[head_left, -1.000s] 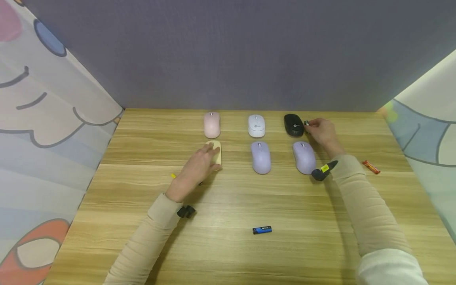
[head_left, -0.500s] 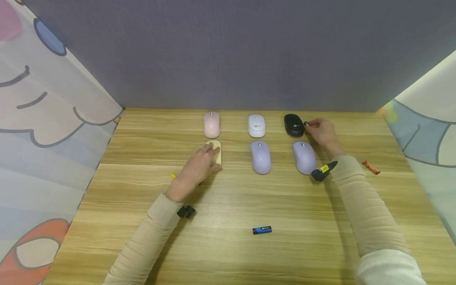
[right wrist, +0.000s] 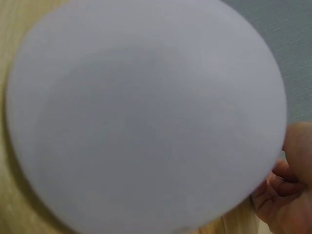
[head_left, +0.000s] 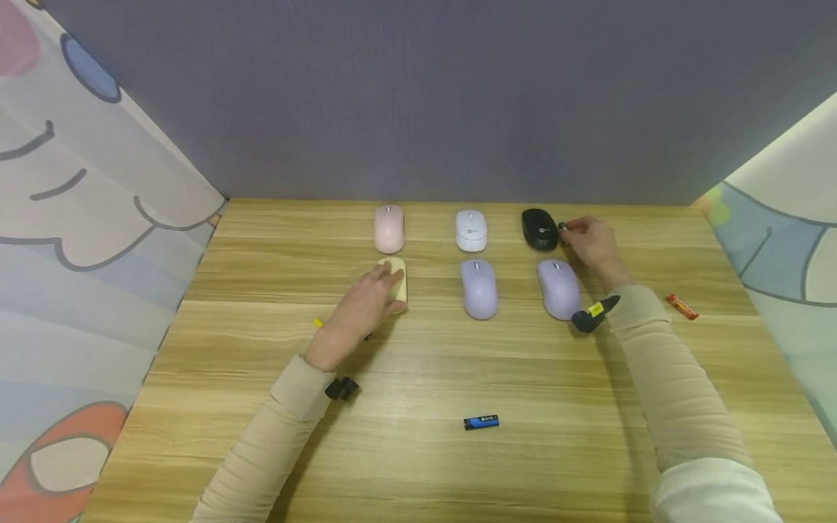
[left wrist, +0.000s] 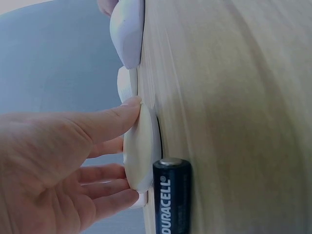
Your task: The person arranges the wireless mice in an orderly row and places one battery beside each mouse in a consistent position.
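My left hand [head_left: 358, 312] lies over a pale yellow computer mouse [head_left: 397, 289] on the table. In the left wrist view, its thumb and fingers grip the mouse [left wrist: 139, 151] from opposite sides. A Duracell battery [left wrist: 172, 195] stands out close to the camera; from above, most of it is hidden under that wrist. My right hand [head_left: 591, 243] pinches a small dark piece with a light end [head_left: 562, 227], just right of the black mouse [head_left: 539, 229]; its kind is too small to tell. The right wrist view is mostly filled by a lilac mouse [right wrist: 151, 122].
A pink mouse [head_left: 389, 229] and a white mouse [head_left: 471, 231] stand along the back. Two lilac mice, one central [head_left: 479, 289] and one right [head_left: 559, 289], form a front row. A blue battery [head_left: 481, 422] lies near the front, a red battery [head_left: 682, 306] at the right.
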The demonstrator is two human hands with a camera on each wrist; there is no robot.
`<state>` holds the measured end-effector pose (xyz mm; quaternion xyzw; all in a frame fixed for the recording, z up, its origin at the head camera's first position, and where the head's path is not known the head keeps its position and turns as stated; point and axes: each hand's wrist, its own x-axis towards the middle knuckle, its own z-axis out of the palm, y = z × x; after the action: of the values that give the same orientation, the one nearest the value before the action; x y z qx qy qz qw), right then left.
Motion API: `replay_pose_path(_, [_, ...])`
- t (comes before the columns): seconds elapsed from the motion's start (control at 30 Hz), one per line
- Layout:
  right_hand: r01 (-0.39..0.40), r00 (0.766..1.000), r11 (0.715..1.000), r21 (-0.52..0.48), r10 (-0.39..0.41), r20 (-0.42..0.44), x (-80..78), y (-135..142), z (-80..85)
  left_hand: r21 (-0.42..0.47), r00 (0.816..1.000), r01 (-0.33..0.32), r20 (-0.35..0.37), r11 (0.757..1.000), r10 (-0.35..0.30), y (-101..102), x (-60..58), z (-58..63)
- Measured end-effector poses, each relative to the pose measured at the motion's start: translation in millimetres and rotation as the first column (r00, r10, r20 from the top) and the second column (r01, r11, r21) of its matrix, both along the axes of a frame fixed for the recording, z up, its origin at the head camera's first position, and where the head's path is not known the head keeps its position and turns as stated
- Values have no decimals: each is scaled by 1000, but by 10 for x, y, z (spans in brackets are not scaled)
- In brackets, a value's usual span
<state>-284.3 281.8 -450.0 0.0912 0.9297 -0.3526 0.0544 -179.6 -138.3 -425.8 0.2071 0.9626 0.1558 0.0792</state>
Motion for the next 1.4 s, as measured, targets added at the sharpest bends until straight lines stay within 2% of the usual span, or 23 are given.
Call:
replay_pose_path(0.27, [2, 1000, 1000, 0, -2, 10, 17, -16, 30, 0, 1000, -4, 18, 1000, 4, -6, 0, 2])
replay_pose_path(0.87, [11, 1000, 1000, -17, -11, 23, 25, -27, 17, 15, 1000, 10, -26, 1000, -10, -27, 11, -20])
replay_pose_path(1.1, [3, 1000, 998, -65, -3, -1, 53, 25, 47, -5, 1000, -10, 22, 1000, 10, -11, -11, -2])
replay_pose_path(1.27, [-2, 1000, 998, -60, 0, -31, 139, 31, 134, -5, 1000, -6, 10, 1000, 6, -21, -23, -8])
replay_pose_path(1.4, [-17, 995, 998, -53, 11, -99, 233, -17, 220, -1, 1000, -6, 4, 1000, 6, -45, -32, -14])
